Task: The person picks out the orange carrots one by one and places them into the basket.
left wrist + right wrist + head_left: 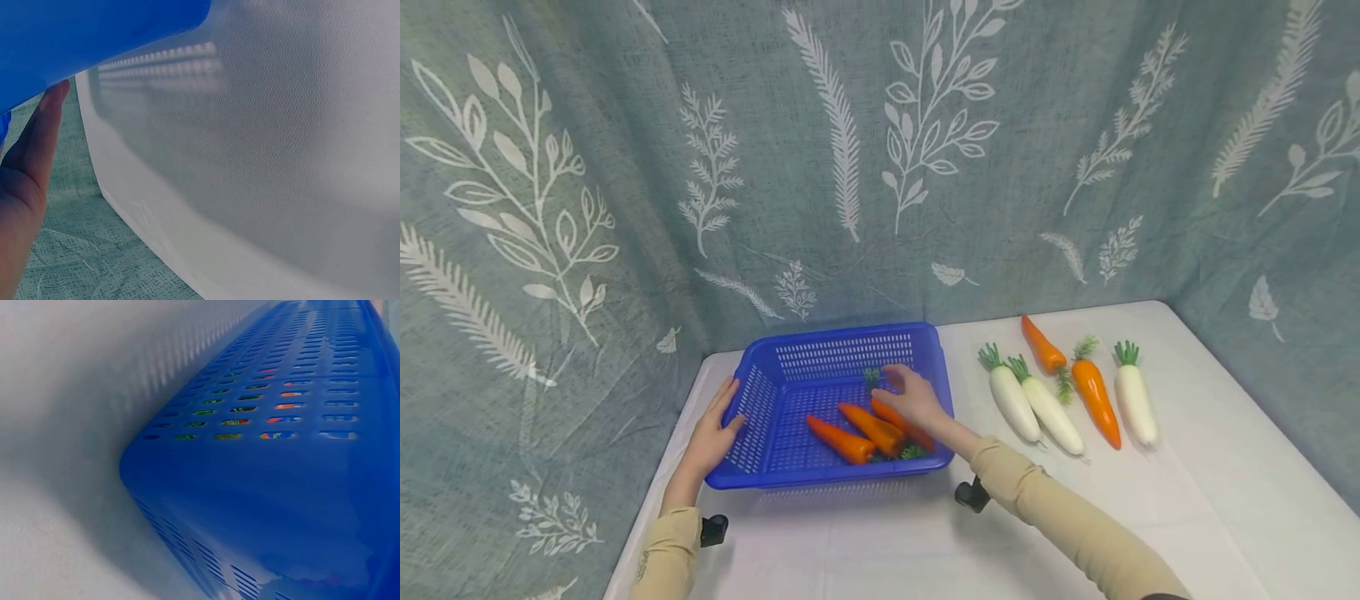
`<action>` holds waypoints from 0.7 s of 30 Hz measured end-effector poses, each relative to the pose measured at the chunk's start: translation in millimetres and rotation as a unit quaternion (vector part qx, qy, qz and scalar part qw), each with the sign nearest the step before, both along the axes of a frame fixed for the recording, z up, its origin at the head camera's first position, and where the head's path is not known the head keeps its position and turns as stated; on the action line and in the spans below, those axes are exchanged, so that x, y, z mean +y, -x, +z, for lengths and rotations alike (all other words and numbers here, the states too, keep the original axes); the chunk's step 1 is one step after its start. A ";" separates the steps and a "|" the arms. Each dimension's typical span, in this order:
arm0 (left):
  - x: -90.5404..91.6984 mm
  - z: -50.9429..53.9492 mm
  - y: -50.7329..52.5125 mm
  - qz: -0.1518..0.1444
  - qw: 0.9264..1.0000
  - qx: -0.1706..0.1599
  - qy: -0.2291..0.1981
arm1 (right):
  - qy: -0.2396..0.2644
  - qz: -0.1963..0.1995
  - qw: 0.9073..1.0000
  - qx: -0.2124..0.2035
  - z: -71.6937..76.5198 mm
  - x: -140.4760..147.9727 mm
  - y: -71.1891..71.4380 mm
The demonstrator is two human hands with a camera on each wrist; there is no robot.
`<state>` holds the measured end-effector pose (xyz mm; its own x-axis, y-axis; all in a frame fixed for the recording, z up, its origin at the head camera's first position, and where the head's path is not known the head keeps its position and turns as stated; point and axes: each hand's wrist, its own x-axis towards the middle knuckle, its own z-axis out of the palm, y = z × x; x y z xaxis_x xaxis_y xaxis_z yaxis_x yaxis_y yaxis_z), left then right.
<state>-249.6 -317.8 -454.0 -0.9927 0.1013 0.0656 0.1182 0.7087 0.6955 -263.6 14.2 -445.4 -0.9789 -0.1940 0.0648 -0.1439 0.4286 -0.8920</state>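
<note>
A blue plastic basket point(842, 479) with slotted walls sits on the table. My left hand point(709, 437) rests against its left side, fingers fairly straight; in the left wrist view that hand point(28, 187) touches the blue outer wall. Inside the basket, orange carrots lie towards the front right: a left carrot point(838, 439), a middle carrot point(872, 427) and a right carrot point(917, 435). Above the right carrot hovers my right hand point(917, 400), thumb and fingers spread apart. Leafy green point(871, 377) shows beside its fingertips. In the right wrist view the basket wall point(250, 481) hides that hand.
Right of the basket lie three white radishes: one nearest the basket point(1013, 404), a second beside it point(1051, 414), and one at the far right point(1137, 404). Two carrots lie among them, a rear carrot point(1042, 343) and a front carrot point(1097, 400). A patterned curtain point(865, 275) hangs behind.
</note>
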 end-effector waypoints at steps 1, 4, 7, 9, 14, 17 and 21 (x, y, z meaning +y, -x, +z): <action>-0.1 0.0 0.0 -0.001 1.000 0.001 0.000 | 0.003 0.001 1.000 -0.002 0.2 0.2 -0.1; -0.1 0.1 -0.3 -0.002 1.000 0.000 -0.002 | 0.007 0.005 1.000 -0.002 0.5 1.4 -1.1; 0.1 0.3 -1.1 -0.002 1.000 -0.003 -0.005 | 0.005 0.013 1.000 0.004 0.1 3.4 -2.3; 0.0 0.2 -1.3 -0.001 1.000 -0.003 -0.005 | 0.008 0.019 1.000 0.005 -0.5 4.8 -3.0; -0.2 -0.6 -0.7 0.000 1.000 -0.002 -0.002 | 0.025 0.035 0.999 -0.002 -1.1 8.3 -4.2; 0.0 -1.0 -0.2 -0.001 1.000 -0.005 -0.004 | 0.037 0.045 0.998 -0.003 0.0 11.3 -5.5; -0.2 -1.3 0.8 0.001 1.000 -0.010 -0.001 | 0.059 0.063 0.996 0.002 3.8 17.2 -8.9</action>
